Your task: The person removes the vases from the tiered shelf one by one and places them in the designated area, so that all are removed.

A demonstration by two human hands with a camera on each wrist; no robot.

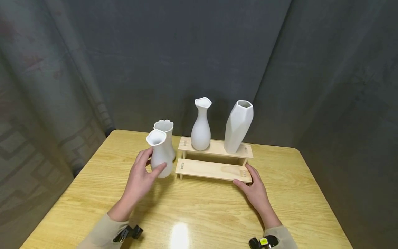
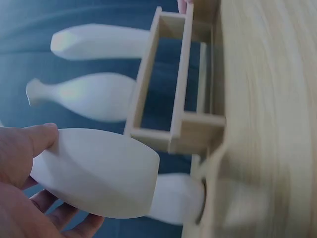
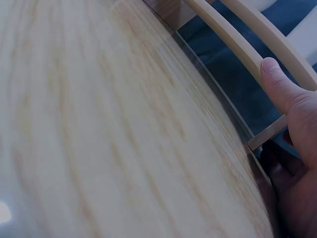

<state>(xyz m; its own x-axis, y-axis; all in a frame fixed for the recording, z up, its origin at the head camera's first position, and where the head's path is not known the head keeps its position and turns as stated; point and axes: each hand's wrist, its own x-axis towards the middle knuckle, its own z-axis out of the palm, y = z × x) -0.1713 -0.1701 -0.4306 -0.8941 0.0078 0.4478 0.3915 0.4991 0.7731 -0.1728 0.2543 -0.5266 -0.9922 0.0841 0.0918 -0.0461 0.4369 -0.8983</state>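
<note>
My left hand (image 1: 141, 176) grips a white vase (image 1: 160, 155) with a wavy rim, thumb on one side and fingers on the other. In the left wrist view its base hangs above the table. Just behind it a second white vase (image 1: 168, 136) with a scalloped rim stands on the table. My right hand (image 1: 256, 190) holds the right end of a two-step wooden stand (image 1: 211, 169), thumb at the front edge of the lower step. On the upper step stand a slender-necked white vase (image 1: 201, 133) and a faceted white vase (image 1: 238, 126) to its right.
The stand rests on a wood-grain table (image 1: 199, 211) near its back edge. Dark grey curtains (image 1: 174, 62) hang behind the table and along both sides. A bright light reflection lies near the table's front.
</note>
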